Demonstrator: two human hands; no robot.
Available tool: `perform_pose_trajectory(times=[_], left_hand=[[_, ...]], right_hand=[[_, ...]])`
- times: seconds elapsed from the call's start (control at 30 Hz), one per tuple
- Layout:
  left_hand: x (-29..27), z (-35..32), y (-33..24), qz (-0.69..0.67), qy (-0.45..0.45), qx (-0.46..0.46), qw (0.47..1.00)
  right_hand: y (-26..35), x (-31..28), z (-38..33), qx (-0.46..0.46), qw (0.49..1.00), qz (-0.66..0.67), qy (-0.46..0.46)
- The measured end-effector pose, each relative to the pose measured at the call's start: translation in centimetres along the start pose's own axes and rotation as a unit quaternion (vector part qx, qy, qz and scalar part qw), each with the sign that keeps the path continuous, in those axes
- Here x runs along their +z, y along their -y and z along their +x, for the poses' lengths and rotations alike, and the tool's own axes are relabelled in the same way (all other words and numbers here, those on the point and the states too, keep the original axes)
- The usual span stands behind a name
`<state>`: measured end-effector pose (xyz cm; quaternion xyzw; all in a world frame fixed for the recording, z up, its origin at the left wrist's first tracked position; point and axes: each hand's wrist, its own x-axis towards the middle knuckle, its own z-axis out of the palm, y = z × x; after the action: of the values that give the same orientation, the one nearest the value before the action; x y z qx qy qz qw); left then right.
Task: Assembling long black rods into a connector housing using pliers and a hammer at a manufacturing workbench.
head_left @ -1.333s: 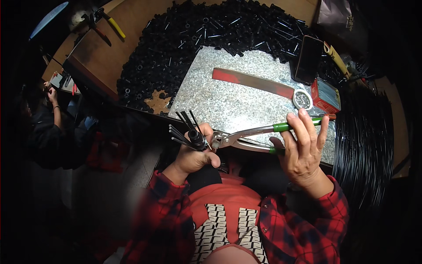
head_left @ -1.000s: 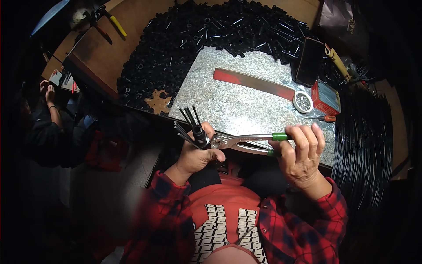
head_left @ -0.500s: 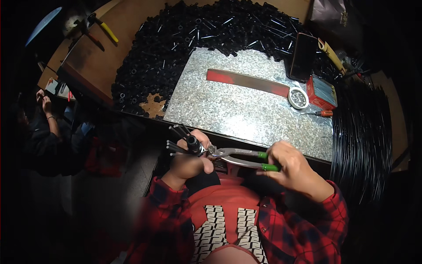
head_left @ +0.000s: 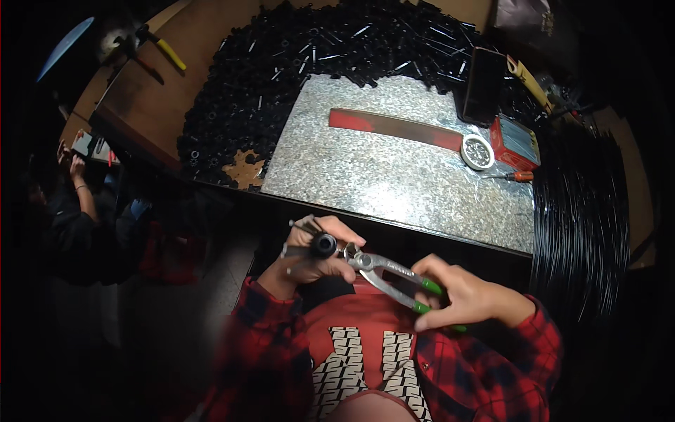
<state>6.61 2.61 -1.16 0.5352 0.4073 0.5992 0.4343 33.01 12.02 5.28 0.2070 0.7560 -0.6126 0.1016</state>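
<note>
My left hand [head_left: 320,270] is closed around a black tubular piece [head_left: 323,244] with several thin dark rods sticking out to its left, partly blurred. Its open round end faces up. In my right hand [head_left: 470,294] are steel end-cutting pincers [head_left: 365,261] with green-coated handles, the fingers wrapped round the handle ends. The pincers' head is right beside the tubular piece, close to my left thumb and fingertips. What the jaws bite on is too small to make out. Both hands are over my lap, in front of the table edge.
A speckled stone slab [head_left: 302,158] carries a red-brown bar [head_left: 394,130]. Around it are a heap of black parts [head_left: 235,105], a white dish [head_left: 477,152], a red box [head_left: 506,144], a screwdriver [head_left: 522,176] and long black rods [head_left: 580,218]. Another person's hand [head_left: 77,167] is at far left.
My right hand has moved down and the pincers now slant down to the right. The tubular piece and my left hand have shifted slightly right, and the rods point differently.
</note>
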Motion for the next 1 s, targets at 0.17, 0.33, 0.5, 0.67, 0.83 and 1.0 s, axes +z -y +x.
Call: perform_pose_trajectory(times=[0.17,0.33,0.5,0.67,0.83,1.0], left_hand=[[-0.8,0.2,-0.3,-0.085,0.025,-0.064,0.994],[-1.8,1.6,0.0,0.022,0.139,0.017,0.99],[-2.1,1.5,-1.0,0.003,0.069,-0.034,0.997],[-2.1,1.7,-0.8,-0.003,0.073,-0.048,0.996],[-1.4,2.1,-0.5,-0.007,0.139,-0.042,0.989],[-0.6,1.9,0.0,-0.027,0.098,-0.068,0.992]], right_hand=[[-0.5,0.6,0.2,-0.183,0.892,-0.304,-0.28],[-1.0,-0.2,-0.1,0.089,0.937,0.33,0.069],[0.3,0.8,0.5,-0.102,0.96,-0.19,-0.178],[-1.8,-0.2,0.8,-0.191,0.929,-0.247,-0.201],[-2.8,-1.6,0.4,0.097,0.941,0.309,0.1],[-0.6,-0.4,0.8,-0.12,0.91,-0.341,-0.204]])
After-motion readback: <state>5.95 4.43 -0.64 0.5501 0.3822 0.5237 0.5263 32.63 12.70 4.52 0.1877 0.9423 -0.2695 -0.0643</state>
